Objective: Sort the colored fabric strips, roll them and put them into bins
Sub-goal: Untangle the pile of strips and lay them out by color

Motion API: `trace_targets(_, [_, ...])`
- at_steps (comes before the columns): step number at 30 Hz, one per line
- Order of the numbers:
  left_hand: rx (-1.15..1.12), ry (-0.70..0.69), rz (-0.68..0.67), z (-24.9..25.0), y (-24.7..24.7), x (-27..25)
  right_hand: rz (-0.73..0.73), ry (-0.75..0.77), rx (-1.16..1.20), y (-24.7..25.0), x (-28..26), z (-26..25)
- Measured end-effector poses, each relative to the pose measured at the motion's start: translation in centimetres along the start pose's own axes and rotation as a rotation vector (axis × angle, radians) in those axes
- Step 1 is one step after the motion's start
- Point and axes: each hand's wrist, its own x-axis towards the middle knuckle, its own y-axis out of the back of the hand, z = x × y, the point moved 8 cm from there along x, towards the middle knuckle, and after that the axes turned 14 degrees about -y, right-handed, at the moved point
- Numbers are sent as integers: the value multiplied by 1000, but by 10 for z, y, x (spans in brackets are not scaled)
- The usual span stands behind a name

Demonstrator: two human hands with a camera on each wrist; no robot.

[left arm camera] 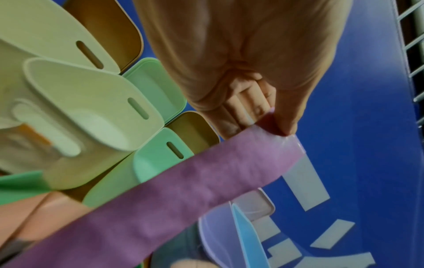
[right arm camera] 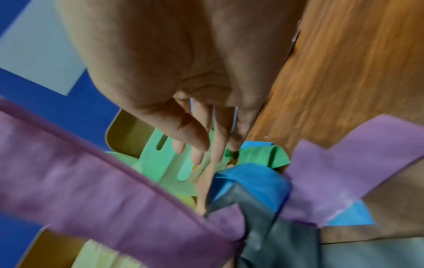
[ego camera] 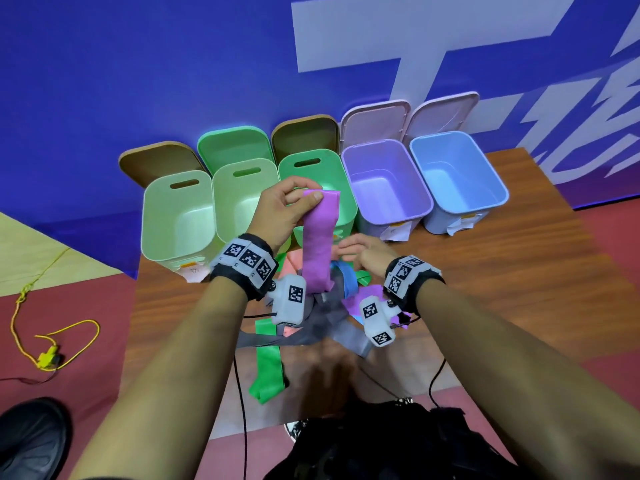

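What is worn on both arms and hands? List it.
Forearms bare, no sleeves. Each wrist carries a black band edged with white square-code tags. A white camera block with the same tags hangs under each wrist, trailing thin black cables. The hands wear nothing.

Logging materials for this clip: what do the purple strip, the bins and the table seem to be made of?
Purple strip: thin, soft, matte fabric, it seems; it hangs limp from the left hand.
Bins: smooth moulded plastic, faint sheen, rounded rims.
Table: wood or wood-look laminate; brown grain lines.
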Motion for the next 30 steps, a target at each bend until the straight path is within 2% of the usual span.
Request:
trace_targets(4, [13, 77, -45, -23, -10, -12, 181, -90, -152, 26, 16, 44])
trace_targets(10, [3, 169, -52, -58, -22, -26, 335, -178, -433, 52, 36, 93])
trace_targets(14, [14, 208, -67, -77, -26, -31, 312, -285, -538, 59, 38, 119])
trace_targets(17, [-13, 240, -48, -88, -30, -34, 398, -280, -518, 62, 40, 133])
trace_targets(19, [-52, 260, -41, -92, -33, -35, 402, -293, -573, 61, 41, 138])
trace_targets(27, [-57, 284, -54, -101, -35, -27, 327, -391, -811, 58, 35, 131])
trace_targets(30, [-53, 290, -68, -102, -34, -23, 293, -396, -748, 54, 36, 116])
